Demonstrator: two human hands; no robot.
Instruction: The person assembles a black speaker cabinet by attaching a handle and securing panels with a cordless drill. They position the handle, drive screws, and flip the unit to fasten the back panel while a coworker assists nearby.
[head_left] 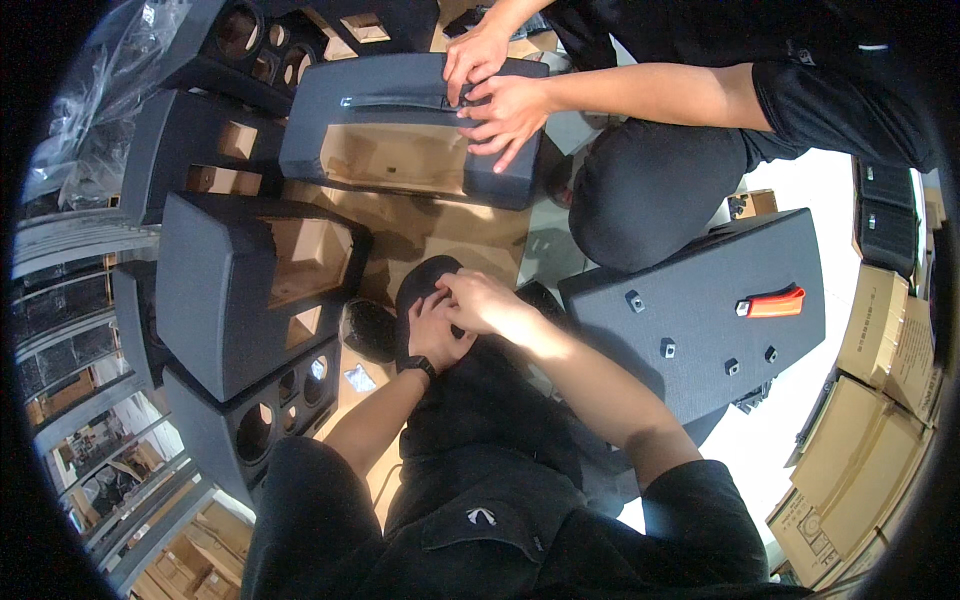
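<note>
Both of my hands meet above my black-trousered knee (428, 274). My left hand (437, 338), a dark watch (421, 366) on its wrist, has its fingers bent and close together. Over its fingertips my right hand (482, 302) closes in a pinch. A dark spot shows between the two hands; whatever they hold is too small or hidden to name. Beyond my knee lies a black speaker cabinet (300, 150) with a wide cutout and a black strap handle (395, 101). Another person's two hands (505, 108) press at the handle's right end.
Several black cabinets with cutouts stand at left, one (215, 290) nearest my left arm. At right a black cabinet (690, 310) carries small corner fittings and a red-orange strap (775, 303). Cardboard boxes (850, 440) line the right side; metal shelving (85, 345) runs along the left.
</note>
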